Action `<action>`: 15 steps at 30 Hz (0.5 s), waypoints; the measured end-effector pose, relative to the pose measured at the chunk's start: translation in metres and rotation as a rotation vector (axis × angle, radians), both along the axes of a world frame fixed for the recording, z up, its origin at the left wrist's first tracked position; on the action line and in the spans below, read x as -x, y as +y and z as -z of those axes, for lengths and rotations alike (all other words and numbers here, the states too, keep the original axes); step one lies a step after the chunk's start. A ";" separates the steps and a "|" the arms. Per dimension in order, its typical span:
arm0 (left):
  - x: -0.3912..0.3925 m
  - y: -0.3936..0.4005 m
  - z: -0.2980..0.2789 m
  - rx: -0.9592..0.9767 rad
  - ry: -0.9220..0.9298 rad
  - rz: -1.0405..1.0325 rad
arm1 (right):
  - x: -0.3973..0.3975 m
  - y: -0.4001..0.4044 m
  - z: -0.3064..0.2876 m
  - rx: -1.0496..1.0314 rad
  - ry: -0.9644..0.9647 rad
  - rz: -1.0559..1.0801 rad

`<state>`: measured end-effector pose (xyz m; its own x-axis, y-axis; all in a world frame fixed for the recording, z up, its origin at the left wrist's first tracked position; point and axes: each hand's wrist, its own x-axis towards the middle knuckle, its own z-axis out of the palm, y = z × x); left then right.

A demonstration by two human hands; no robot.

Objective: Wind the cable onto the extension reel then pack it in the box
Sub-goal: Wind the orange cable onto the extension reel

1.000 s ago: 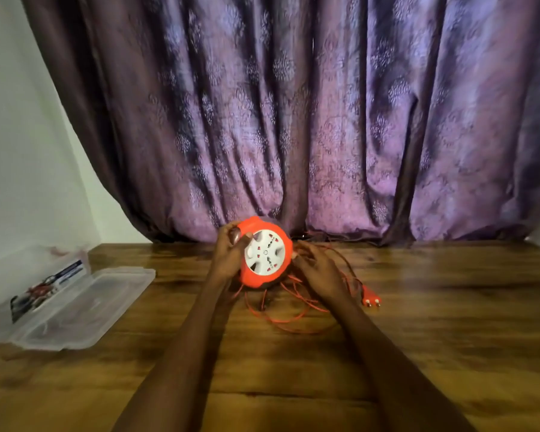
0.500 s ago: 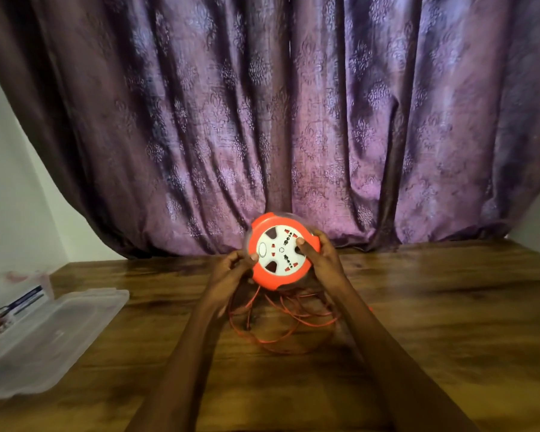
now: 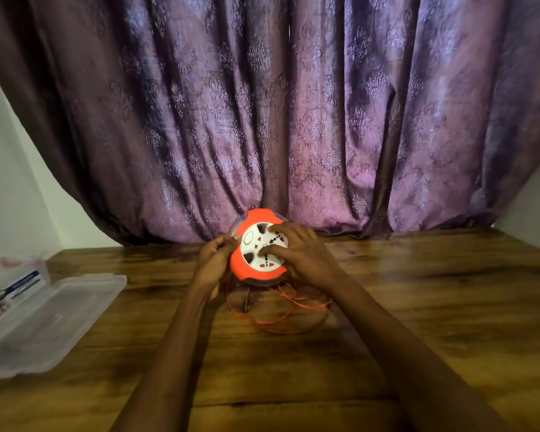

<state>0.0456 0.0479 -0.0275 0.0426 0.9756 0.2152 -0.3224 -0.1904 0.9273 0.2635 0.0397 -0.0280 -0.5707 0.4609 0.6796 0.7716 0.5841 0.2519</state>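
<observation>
1. The round orange-and-white plastic extension reel point(image 3: 259, 249) is held upright above the brown wooden table point(image 3: 418, 307).
2. The left hand point(image 3: 214, 260) curls round its nine-o'clock rim.
3. The right hand point(image 3: 303, 254) hooks curled fingers into the white face.
4. Thin orange cable point(image 3: 278, 310) lies looped at six o'clock.
5. A clear plastic box point(image 3: 44, 322) sits open, well apart toward eight o'clock.

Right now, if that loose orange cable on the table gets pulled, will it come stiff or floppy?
Probably floppy: the cable is thin and lies in slack, overlapping loops below the reel. Those crossings could snag. It likely slides easily on the glossy table.
</observation>
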 end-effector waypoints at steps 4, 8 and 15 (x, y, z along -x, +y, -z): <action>0.003 -0.001 -0.005 -0.022 0.106 -0.033 | 0.004 -0.001 -0.020 -0.100 -0.283 0.036; 0.002 -0.001 -0.004 -0.059 0.164 -0.052 | 0.012 -0.003 -0.029 -0.167 -0.379 0.133; -0.018 -0.007 0.003 -0.053 0.115 -0.040 | 0.036 -0.002 -0.037 0.090 0.281 0.474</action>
<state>0.0633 0.0414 -0.0302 0.0311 0.9645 0.2623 -0.2062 -0.2505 0.9459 0.2275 0.0376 0.0092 -0.0889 0.6866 0.7216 0.9854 0.1662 -0.0367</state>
